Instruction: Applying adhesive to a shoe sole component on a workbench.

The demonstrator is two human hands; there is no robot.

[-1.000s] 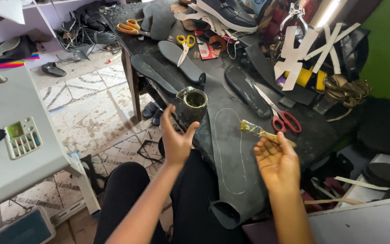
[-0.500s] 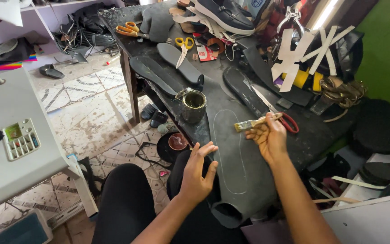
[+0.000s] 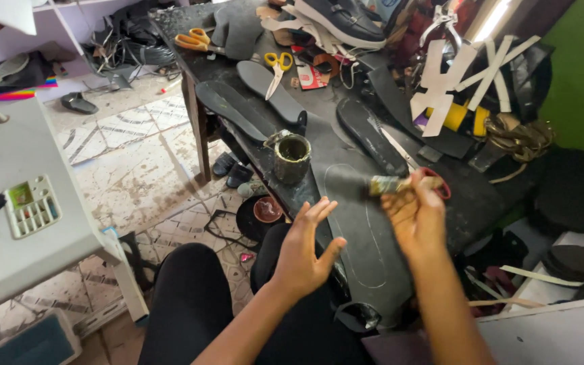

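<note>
Black rubbery sheet (image 3: 366, 250) drapes over the near edge of the bench (image 3: 481, 196), a faint sole outline traced on it, so the part being worked lies flat and within easy reach of the person's lap. Just beyond that sheet stands a grimy tin (image 3: 293, 157), open-topped, probably kept close so the brush can dip into it. The right hand (image 3: 417, 213) hovers over the sheet's far end, fingers closed around the handle of a small brush (image 3: 390, 184) whose bristles point toward the tin; motion blur smears the bristle tip, so whether it carries anything cannot be made out. The left hand (image 3: 305, 250) floats above the sheet's near-left side, fingers spread apart, holding nothing and not clearly touching the sheet. Past the tin lie dark cut soles (image 3: 234, 111) and yellow-handled scissors (image 3: 277, 64). Red-handled scissors (image 3: 441, 186) beside the sheet are mostly hidden behind the right hand. Clutter at the bench's far end is too tangled to sort out, and the sheet's lower end curls out of sight.
</note>
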